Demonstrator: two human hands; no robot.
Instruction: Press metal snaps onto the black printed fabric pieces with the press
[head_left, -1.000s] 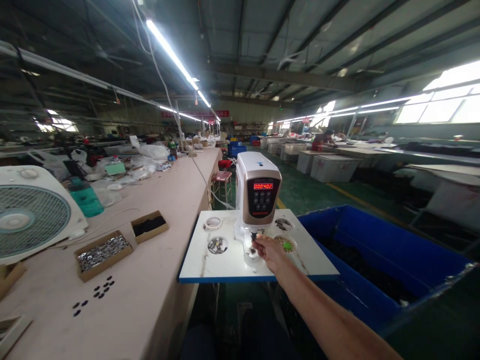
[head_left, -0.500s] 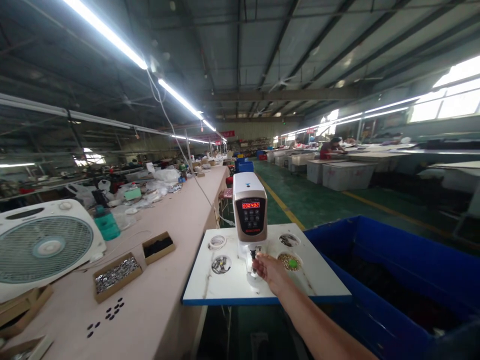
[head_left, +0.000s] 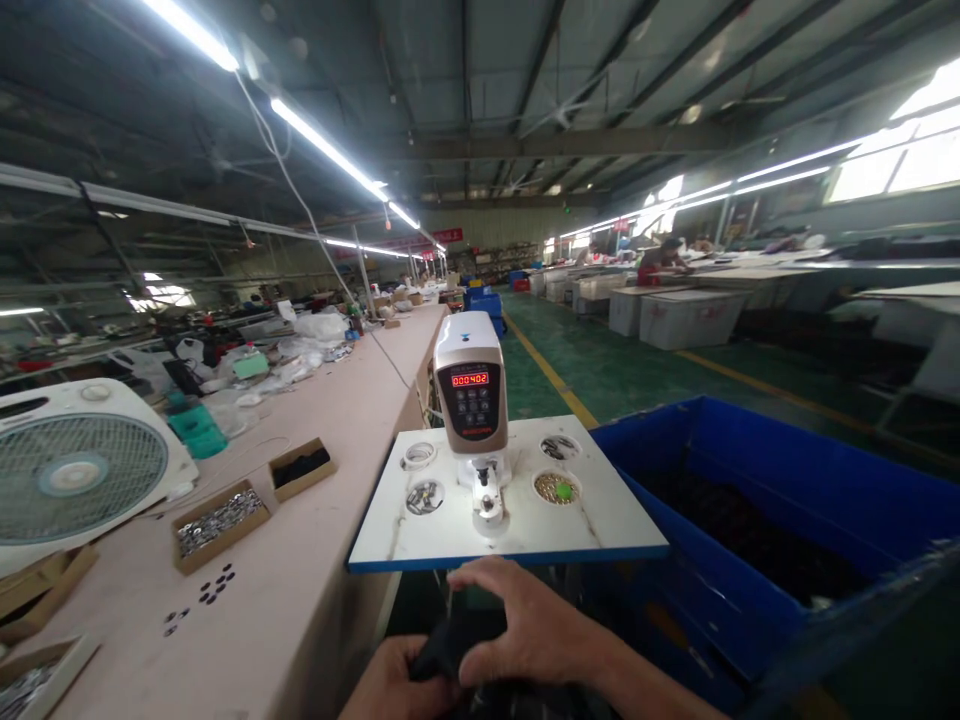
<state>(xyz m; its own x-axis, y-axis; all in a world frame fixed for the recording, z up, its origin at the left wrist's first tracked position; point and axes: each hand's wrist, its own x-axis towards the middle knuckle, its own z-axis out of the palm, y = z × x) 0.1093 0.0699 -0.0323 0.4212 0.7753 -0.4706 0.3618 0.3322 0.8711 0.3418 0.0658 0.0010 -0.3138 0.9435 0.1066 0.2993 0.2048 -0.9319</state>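
Note:
At the bottom centre, my left hand [head_left: 401,682] is closed on black cloth [head_left: 459,640]. My right hand [head_left: 517,615] is over the same cloth, thumb and fingers curved apart with a gap between them; its palm faces left. Beyond both hands stands a white and brown press machine [head_left: 472,385] with a red lit display, on a white board [head_left: 600,520] with a blue edge. Its lower die area shows no hand near it. Round wells in the board hold metal pieces [head_left: 424,498] at left and brass-coloured pieces [head_left: 555,488] with a green item at right.
A long table [head_left: 300,560] on the left carries a fan [head_left: 75,475], a box of metal rings [head_left: 221,525], a box of black pieces [head_left: 302,468] and several loose dark discs [head_left: 216,585]. A blue bin [head_left: 720,440] with dark contents stands right. A person [head_left: 661,262] is far back.
My right hand has left the machine's die area and come down toward the bottom centre. My left hand and the black cloth have come into view. The camera view has shifted slightly.

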